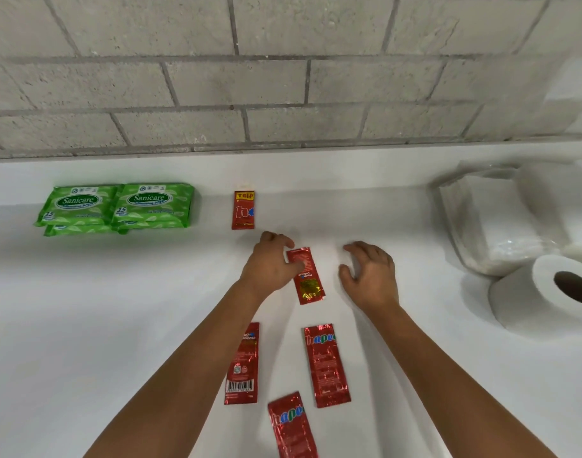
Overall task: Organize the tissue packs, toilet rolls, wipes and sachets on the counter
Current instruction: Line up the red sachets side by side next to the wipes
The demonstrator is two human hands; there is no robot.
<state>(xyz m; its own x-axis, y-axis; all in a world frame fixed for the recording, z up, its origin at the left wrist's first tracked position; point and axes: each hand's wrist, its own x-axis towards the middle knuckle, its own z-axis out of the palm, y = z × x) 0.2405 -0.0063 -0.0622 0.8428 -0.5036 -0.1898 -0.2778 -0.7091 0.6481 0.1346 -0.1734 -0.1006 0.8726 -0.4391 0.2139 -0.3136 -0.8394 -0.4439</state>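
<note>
My left hand (272, 263) pinches the upper end of a red sachet (306, 280) lying on the white counter (117, 309). To its right, my right hand (370, 271) hovers with loosely curled fingers and holds nothing. Another red sachet (243, 209) lies near the back, upright in view. Three more red sachets (243, 365) (327, 365) (292, 426) lie scattered near the front between my forearms. Green wipes packs (81, 206) (152, 204) are stacked side by side at the back left.
At the right stand clear-wrapped white tissue packs (491, 226) and a toilet roll (547, 292) on its side. A grey block wall (283, 77) runs along the counter's back edge.
</note>
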